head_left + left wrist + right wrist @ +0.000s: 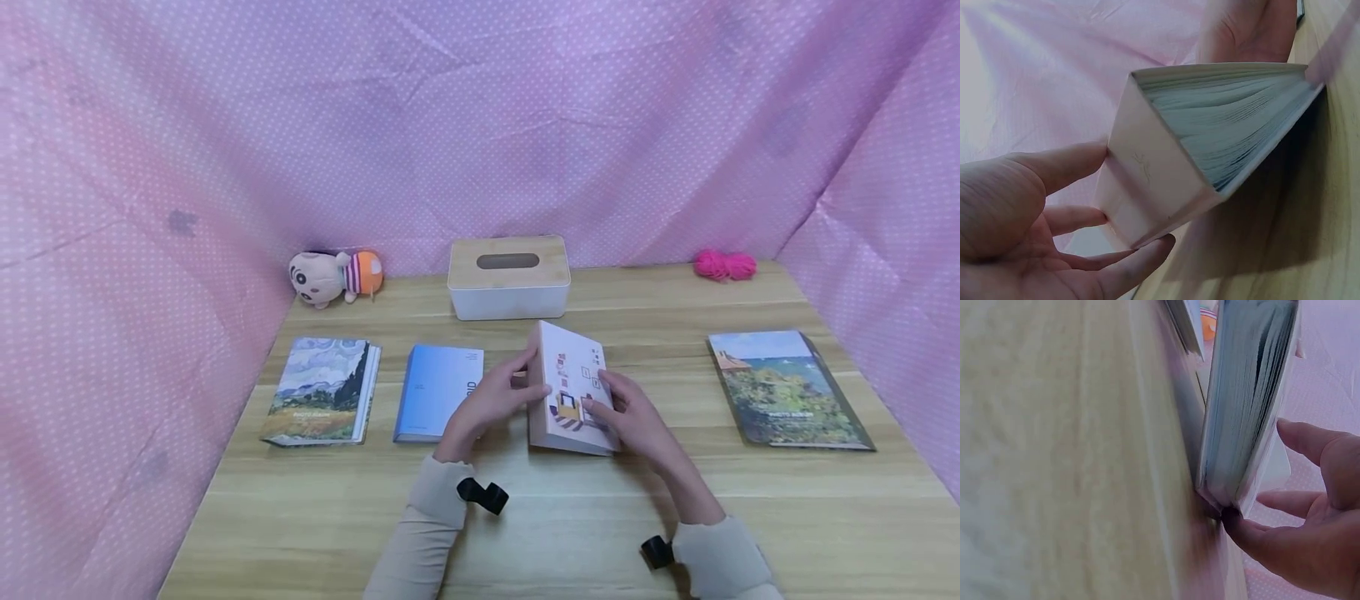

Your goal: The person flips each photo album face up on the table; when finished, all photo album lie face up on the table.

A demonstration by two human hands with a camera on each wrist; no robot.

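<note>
A thick pale pink album (572,385) with a small printed room scene on its cover is held tilted over the table by both hands. My left hand (491,402) grips it by the spine, thumb on the cover side. My right hand (637,417) holds the opposite edge, its thumb on the front cover. In the left wrist view, the album's page block (1229,119) faces the camera, and the left fingers (1141,262) curl at the spine's edge. From the right wrist, the page edges (1247,394) show between the two covers, with the right fingertips at a corner.
A blue album (438,392) lies just left of the hands, a landscape-covered album (318,387) farther left. Another painted-cover album (787,387) lies at the right. Along the back are a plush toy (333,277), a wood-topped tissue box (510,300) and pink yarn (724,265).
</note>
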